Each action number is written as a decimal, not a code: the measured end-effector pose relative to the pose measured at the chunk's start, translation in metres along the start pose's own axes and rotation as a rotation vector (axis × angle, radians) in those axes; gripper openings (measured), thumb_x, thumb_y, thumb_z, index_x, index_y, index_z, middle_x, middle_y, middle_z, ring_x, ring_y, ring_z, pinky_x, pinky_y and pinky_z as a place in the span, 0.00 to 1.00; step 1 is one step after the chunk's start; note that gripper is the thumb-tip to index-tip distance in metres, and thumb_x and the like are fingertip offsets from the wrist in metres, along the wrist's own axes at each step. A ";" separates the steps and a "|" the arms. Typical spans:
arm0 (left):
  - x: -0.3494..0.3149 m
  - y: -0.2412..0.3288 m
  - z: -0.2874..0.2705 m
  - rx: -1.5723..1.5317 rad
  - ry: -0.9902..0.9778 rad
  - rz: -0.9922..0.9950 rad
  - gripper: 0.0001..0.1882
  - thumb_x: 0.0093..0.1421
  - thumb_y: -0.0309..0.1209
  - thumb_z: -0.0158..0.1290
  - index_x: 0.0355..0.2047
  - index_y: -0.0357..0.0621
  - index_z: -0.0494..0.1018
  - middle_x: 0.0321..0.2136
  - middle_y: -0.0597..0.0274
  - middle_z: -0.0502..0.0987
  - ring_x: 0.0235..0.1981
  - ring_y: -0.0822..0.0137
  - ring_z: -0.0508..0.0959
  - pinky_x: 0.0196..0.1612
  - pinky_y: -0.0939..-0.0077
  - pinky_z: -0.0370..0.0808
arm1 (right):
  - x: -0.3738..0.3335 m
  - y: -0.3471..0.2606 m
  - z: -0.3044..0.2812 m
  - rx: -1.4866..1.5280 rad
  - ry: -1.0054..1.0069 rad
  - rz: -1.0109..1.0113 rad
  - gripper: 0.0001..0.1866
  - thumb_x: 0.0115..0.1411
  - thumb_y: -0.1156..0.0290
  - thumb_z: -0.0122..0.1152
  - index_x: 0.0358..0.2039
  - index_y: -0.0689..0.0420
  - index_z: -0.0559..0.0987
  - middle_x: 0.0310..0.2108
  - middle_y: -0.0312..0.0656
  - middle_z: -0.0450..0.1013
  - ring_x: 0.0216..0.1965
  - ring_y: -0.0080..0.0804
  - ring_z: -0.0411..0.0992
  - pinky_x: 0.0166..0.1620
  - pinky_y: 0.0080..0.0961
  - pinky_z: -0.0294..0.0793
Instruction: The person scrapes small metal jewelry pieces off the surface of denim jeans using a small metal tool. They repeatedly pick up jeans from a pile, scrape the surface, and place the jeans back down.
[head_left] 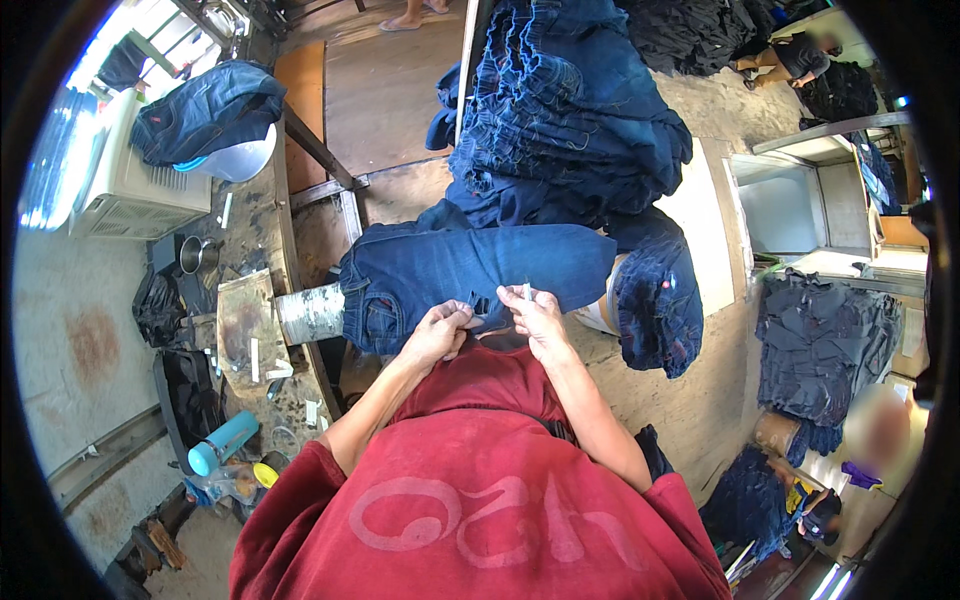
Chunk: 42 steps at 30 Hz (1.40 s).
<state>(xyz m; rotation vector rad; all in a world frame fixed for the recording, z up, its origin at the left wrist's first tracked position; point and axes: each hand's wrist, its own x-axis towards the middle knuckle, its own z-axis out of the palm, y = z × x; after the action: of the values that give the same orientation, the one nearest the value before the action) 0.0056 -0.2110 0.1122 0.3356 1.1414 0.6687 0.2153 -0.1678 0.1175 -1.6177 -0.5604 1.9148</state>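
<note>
A pair of dark blue jeans (500, 260) lies stretched sideways over a pale, worn roller (312, 315), whose end sticks out at the left. My left hand (440, 334) is at the near edge of the jeans, its thumb and fingers pinched together beside a small dark gap in the denim. What those fingers grip is too small to make out. Close by on the right, my right hand (538, 322) holds a small white strip (527, 291) upright between thumb and fingers, against the jeans.
A tall heap of jeans (570, 120) rises beyond the roller, and more denim (655, 300) hangs at its right. On the left, a workbench (245, 330) carries a metal cup (198, 255) and a turquoise bottle (223, 442). Dark garments (825, 345) are stacked at right; other people are farther off.
</note>
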 end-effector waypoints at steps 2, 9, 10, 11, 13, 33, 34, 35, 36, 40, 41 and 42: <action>-0.007 0.002 -0.004 -0.073 -0.007 -0.044 0.10 0.78 0.34 0.49 0.40 0.44 0.76 0.22 0.70 0.74 0.13 0.78 0.58 0.16 0.77 0.55 | -0.001 -0.002 0.001 0.009 0.001 0.015 0.09 0.66 0.63 0.77 0.39 0.52 0.84 0.24 0.18 0.68 0.19 0.06 0.57 0.21 0.12 0.52; -0.005 0.023 0.010 0.115 -0.057 -0.084 0.08 0.74 0.36 0.55 0.42 0.45 0.77 0.25 0.72 0.75 0.16 0.80 0.62 0.19 0.79 0.58 | -0.005 -0.002 0.000 -0.018 0.002 -0.008 0.09 0.66 0.64 0.76 0.39 0.52 0.83 0.23 0.18 0.67 0.19 0.06 0.57 0.20 0.13 0.52; -0.002 0.024 0.014 0.213 -0.029 -0.071 0.09 0.73 0.36 0.57 0.41 0.44 0.77 0.25 0.72 0.76 0.18 0.80 0.64 0.22 0.78 0.60 | -0.005 -0.002 0.000 -0.029 -0.013 -0.024 0.09 0.66 0.64 0.76 0.39 0.52 0.83 0.23 0.19 0.67 0.19 0.06 0.57 0.20 0.13 0.52; 0.001 0.025 0.017 0.312 -0.001 -0.056 0.10 0.72 0.37 0.58 0.39 0.44 0.77 0.25 0.72 0.76 0.21 0.80 0.66 0.25 0.78 0.62 | -0.005 -0.001 0.000 -0.038 -0.009 -0.028 0.10 0.66 0.64 0.76 0.39 0.52 0.83 0.23 0.19 0.67 0.19 0.06 0.57 0.21 0.13 0.52; 0.006 0.022 0.021 0.320 -0.003 -0.012 0.07 0.72 0.35 0.57 0.41 0.45 0.76 0.22 0.75 0.71 0.16 0.82 0.61 0.20 0.79 0.55 | -0.004 0.000 -0.001 -0.059 0.000 -0.036 0.10 0.66 0.64 0.76 0.38 0.53 0.83 0.23 0.19 0.67 0.18 0.06 0.57 0.21 0.13 0.51; 0.014 0.012 0.011 0.499 0.020 0.017 0.08 0.69 0.34 0.59 0.38 0.43 0.79 0.21 0.74 0.73 0.16 0.81 0.61 0.20 0.79 0.56 | 0.003 0.010 -0.007 -0.364 0.064 -0.214 0.11 0.62 0.63 0.79 0.35 0.57 0.87 0.27 0.24 0.75 0.27 0.13 0.65 0.30 0.21 0.64; 0.011 0.010 0.007 0.393 0.002 0.008 0.08 0.70 0.33 0.58 0.38 0.42 0.78 0.22 0.74 0.73 0.15 0.80 0.61 0.19 0.78 0.56 | 0.004 0.012 -0.008 -0.381 0.075 -0.235 0.12 0.62 0.63 0.80 0.35 0.57 0.87 0.27 0.24 0.75 0.27 0.13 0.66 0.30 0.21 0.65; 0.007 0.009 0.002 0.305 -0.011 -0.047 0.08 0.70 0.33 0.58 0.39 0.41 0.78 0.22 0.73 0.74 0.15 0.80 0.62 0.19 0.78 0.56 | 0.006 0.015 -0.009 -0.363 0.052 -0.234 0.12 0.62 0.62 0.79 0.35 0.57 0.87 0.27 0.24 0.75 0.27 0.14 0.66 0.30 0.21 0.64; 0.003 0.008 -0.003 0.211 -0.014 -0.100 0.08 0.70 0.32 0.57 0.39 0.40 0.77 0.23 0.73 0.75 0.15 0.80 0.62 0.18 0.78 0.57 | 0.008 0.017 -0.009 -0.351 0.048 -0.243 0.12 0.62 0.62 0.79 0.35 0.58 0.88 0.27 0.24 0.75 0.27 0.14 0.66 0.30 0.20 0.64; -0.003 0.017 -0.010 0.050 -0.127 -0.180 0.17 0.69 0.28 0.55 0.55 0.33 0.74 0.32 0.66 0.79 0.15 0.81 0.62 0.17 0.80 0.59 | 0.007 0.013 -0.014 -0.421 0.006 -0.315 0.15 0.68 0.59 0.73 0.39 0.59 0.85 0.26 0.26 0.75 0.27 0.17 0.67 0.30 0.25 0.68; -0.003 0.021 -0.010 0.082 -0.156 -0.167 0.23 0.68 0.26 0.54 0.61 0.30 0.71 0.36 0.62 0.81 0.16 0.82 0.64 0.18 0.81 0.61 | 0.004 0.007 -0.016 -0.380 0.051 -0.317 0.14 0.70 0.58 0.70 0.40 0.58 0.84 0.26 0.28 0.76 0.27 0.20 0.70 0.31 0.28 0.70; -0.002 0.027 -0.009 0.115 -0.184 -0.153 0.28 0.66 0.24 0.54 0.67 0.28 0.68 0.41 0.58 0.83 0.17 0.83 0.65 0.19 0.83 0.63 | -0.001 -0.001 -0.018 -0.341 0.085 -0.286 0.14 0.72 0.58 0.66 0.42 0.57 0.83 0.26 0.30 0.77 0.27 0.24 0.72 0.32 0.31 0.73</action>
<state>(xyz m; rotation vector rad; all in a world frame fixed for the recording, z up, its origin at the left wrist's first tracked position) -0.0119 -0.1926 0.1251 0.3954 1.0196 0.4298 0.2336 -0.1687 0.1152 -1.7045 -1.0669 1.5950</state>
